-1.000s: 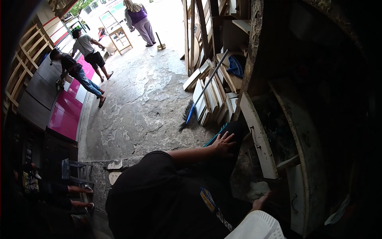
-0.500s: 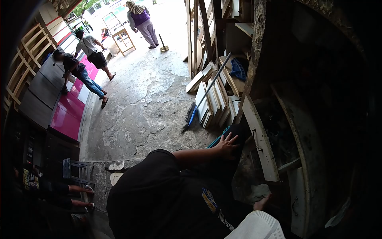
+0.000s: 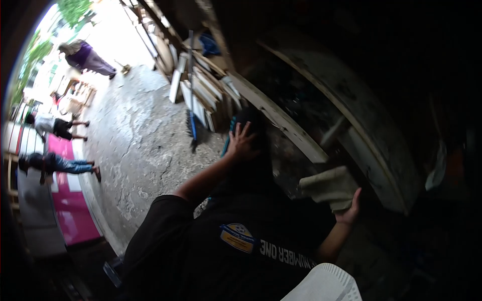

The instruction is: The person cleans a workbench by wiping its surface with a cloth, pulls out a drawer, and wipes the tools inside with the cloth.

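Observation:
My left hand (image 3: pixel 243 143) lies on my dark-clothed knee (image 3: pixel 251 120), its fingers spread and nothing held. On the right, my right hand (image 3: pixel 348 209) grips a greyish-green cloth (image 3: pixel 329 186); the thumb points up along its edge, and most of the fingers are hidden behind it. The cloth hangs in front of my lap, near a long pale drawer front (image 3: pixel 281 118). Across my body is a black shirt (image 3: pixel 201 246) with a printed badge and white letters.
Stacked boards (image 3: pixel 203 95) and a blue-headed broom (image 3: pixel 191 120) stand ahead on cracked concrete (image 3: pixel 130 135). A pale curved panel (image 3: pixel 351 115) lies to the right. Several people (image 3: pixel 90 60) are farther off by pink cabinets (image 3: pixel 70 195). A white ribbed edge (image 3: pixel 324 286) juts in below.
The view has swung right and tilted. My right hand and the cloth show more fully, with the cloth raised and spread. My left hand stays on the knee.

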`<state>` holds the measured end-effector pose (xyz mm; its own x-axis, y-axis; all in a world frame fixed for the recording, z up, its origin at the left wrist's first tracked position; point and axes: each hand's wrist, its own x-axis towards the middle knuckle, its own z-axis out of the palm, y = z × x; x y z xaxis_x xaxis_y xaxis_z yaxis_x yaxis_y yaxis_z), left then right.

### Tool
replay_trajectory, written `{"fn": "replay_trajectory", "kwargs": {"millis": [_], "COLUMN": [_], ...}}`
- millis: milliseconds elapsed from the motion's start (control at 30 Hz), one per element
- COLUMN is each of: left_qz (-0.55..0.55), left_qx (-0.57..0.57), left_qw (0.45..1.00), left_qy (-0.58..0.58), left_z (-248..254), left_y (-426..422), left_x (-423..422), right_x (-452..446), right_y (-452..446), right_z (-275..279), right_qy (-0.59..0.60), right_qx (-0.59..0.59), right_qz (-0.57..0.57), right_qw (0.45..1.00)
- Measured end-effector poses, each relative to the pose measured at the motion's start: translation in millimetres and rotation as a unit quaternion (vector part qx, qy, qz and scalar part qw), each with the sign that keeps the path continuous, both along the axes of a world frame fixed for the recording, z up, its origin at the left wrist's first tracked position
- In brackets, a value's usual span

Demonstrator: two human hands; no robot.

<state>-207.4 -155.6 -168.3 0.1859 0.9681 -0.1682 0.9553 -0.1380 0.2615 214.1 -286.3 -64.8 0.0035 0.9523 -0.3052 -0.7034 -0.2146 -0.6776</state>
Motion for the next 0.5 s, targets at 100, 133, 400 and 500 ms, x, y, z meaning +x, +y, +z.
{"fn": "replay_trajectory", "kwargs": {"millis": [100,133,400,500], "left_qz": [-0.009,-0.003,0.008,0.013], "left_qx": [-0.008,-0.009,0.007,-0.004], "left_qw": [0.999,1.000,1.000,1.000], "left_qy": [-0.030,-0.022,-0.029,-0.018], "left_z": [6,7,6,12], "left_y": [3,4,5,4], "left_x": [11,12,14,10], "right_x": [-2,-1,-42,-90], "right_y": [2,4,66,57], "right_z": [67,78,-55,-133], "right_qy": [-0.006,-0.007,-0.394,-0.753], "right_qx": [0.113,0.210,0.127,0.304], "right_qz": [-0.123,-0.138,-0.097,-0.104], "right_qw": [0.986,0.968,0.905,0.575]}}
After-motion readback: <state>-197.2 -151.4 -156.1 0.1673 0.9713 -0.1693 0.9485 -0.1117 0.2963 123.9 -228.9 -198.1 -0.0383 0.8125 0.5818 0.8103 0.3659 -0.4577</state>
